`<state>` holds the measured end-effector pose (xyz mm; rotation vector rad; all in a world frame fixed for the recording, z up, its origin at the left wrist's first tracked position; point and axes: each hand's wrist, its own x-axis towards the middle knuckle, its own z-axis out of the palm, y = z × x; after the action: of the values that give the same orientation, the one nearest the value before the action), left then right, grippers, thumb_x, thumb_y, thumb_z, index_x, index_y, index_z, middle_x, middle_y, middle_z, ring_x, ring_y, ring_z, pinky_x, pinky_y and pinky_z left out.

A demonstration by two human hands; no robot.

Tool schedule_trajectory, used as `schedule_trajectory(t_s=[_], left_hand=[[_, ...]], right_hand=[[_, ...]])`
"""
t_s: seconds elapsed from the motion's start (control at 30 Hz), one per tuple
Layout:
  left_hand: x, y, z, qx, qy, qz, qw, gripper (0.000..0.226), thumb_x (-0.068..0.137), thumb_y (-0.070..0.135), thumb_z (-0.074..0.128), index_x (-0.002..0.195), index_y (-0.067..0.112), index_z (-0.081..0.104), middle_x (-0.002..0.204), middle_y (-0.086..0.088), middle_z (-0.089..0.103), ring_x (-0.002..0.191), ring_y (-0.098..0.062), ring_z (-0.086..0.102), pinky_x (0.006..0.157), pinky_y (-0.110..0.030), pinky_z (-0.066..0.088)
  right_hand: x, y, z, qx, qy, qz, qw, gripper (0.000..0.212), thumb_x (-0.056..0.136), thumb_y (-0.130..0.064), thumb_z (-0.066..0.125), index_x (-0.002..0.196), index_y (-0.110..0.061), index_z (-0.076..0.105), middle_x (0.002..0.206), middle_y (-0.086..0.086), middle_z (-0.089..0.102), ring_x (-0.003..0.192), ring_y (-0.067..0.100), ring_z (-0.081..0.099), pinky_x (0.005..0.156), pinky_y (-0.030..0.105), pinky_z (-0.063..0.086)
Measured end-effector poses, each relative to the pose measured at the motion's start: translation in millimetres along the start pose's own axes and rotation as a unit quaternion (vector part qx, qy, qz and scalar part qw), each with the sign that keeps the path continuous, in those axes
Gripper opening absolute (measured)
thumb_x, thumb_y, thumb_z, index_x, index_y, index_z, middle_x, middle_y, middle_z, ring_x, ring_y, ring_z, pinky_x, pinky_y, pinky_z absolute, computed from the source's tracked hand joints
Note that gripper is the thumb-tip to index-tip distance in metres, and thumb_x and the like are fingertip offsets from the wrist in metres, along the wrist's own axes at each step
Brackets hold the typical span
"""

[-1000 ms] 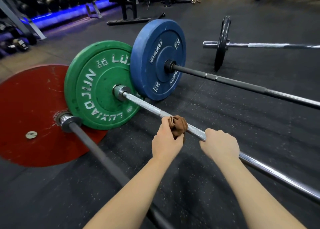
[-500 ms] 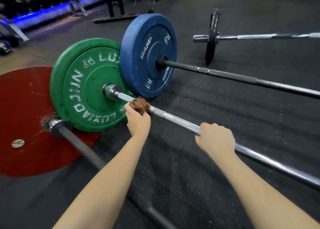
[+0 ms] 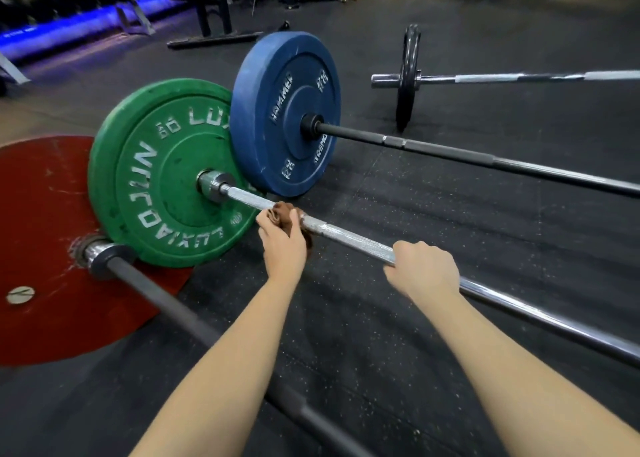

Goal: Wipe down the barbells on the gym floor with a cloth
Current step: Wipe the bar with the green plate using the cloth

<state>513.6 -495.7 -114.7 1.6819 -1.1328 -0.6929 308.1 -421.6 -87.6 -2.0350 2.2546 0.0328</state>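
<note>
A person's left hand [image 3: 282,245] is clamping a bunched brown cloth [image 3: 280,214] around the silver barbell [image 3: 349,237] lying on the speckled black gym floor [image 3: 381,318], with folds of the fabric showing above the knuckles and below the hand. The cloth is sitting on the knurled shaft close to the chrome collar [image 3: 213,185] of the green LUXIAOJUN bumper plate [image 3: 156,193], a short bare stretch of steel lying between collar and cloth. The right hand [image 3: 424,271] is gripping the same shaft farther along, fingers curled over the bar, and a bare stretch of knurling is separating the two hands. Both forearms are reaching in from the bottom of the head camera's view. The green plate is standing upright between a red bumper plate [image 3: 41,231] nearer the camera and a blue HAMMER bumper plate [image 3: 284,110] behind it, overlapping both in this view. The red plate's dark bar [image 3: 166,301] is running under the left forearm, while the blue plate's black bar [image 3: 485,160] is stretching away to the right beyond the hands. Farther back, a fourth barbell [image 3: 519,77] carrying a slim black plate [image 3: 408,76] is resting on the floor, well apart from the others. A blue-lit rack [image 3: 86,27] is glowing along the far left wall.
</note>
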Motion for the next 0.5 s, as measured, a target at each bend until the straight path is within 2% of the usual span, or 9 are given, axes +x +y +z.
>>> schedule_trajectory(t_s=[0.07,0.13,0.27,0.4,0.5], left_hand=[[18.3,-6.8,-6.8,-0.006,0.050,-0.053,0.997,0.047,0.104,0.041,0.054,0.140,0.020,0.034,0.143,-0.019,0.043,0.119,-0.040,0.053,0.093,-0.038,0.039],[33.7,-15.1,-15.3,0.015,0.066,-0.090,0.994,0.044,0.104,0.040,0.054,0.138,0.020,0.035,0.141,-0.020,0.042,0.118,-0.044,0.054,0.099,-0.046,0.043],[23.5,-11.6,-12.6,0.034,0.018,-0.018,0.999,0.039,0.102,0.044,0.054,0.130,0.021,0.038,0.130,-0.010,0.052,0.113,-0.035,0.056,0.097,-0.043,0.043],[-14.0,-1.3,10.6,0.047,-0.006,0.026,0.999,0.040,0.103,0.043,0.055,0.131,0.021,0.036,0.129,-0.009,0.047,0.093,-0.029,0.051,0.085,-0.038,0.040],[-12.2,-0.3,11.7,0.027,0.000,0.025,0.999,0.042,0.103,0.041,0.056,0.132,0.019,0.036,0.131,-0.010,0.047,0.103,-0.033,0.055,0.085,-0.036,0.038]], right_hand=[[-0.7,0.4,0.6,0.000,-0.001,0.000,1.000,0.019,0.097,-0.037,0.051,0.091,-0.020,0.048,0.072,-0.003,0.045,0.074,0.029,0.054,0.067,0.034,0.043],[-0.5,1.0,0.9,0.002,-0.002,0.001,1.000,0.019,0.097,-0.037,0.051,0.091,-0.020,0.048,0.070,-0.004,0.043,0.074,0.028,0.054,0.067,0.033,0.043],[0.9,1.2,0.1,-0.001,-0.005,0.001,1.000,0.019,0.097,-0.037,0.050,0.090,-0.020,0.048,0.070,-0.004,0.046,0.070,0.027,0.054,0.066,0.033,0.042],[1.3,1.2,0.6,-0.004,0.000,0.002,1.000,0.019,0.096,-0.038,0.050,0.091,-0.020,0.049,0.069,-0.004,0.044,0.071,0.028,0.054,0.066,0.033,0.043],[1.9,1.2,0.7,-0.001,-0.002,0.000,1.000,0.020,0.097,-0.039,0.050,0.092,-0.020,0.049,0.074,-0.003,0.047,0.073,0.029,0.054,0.067,0.033,0.044]])
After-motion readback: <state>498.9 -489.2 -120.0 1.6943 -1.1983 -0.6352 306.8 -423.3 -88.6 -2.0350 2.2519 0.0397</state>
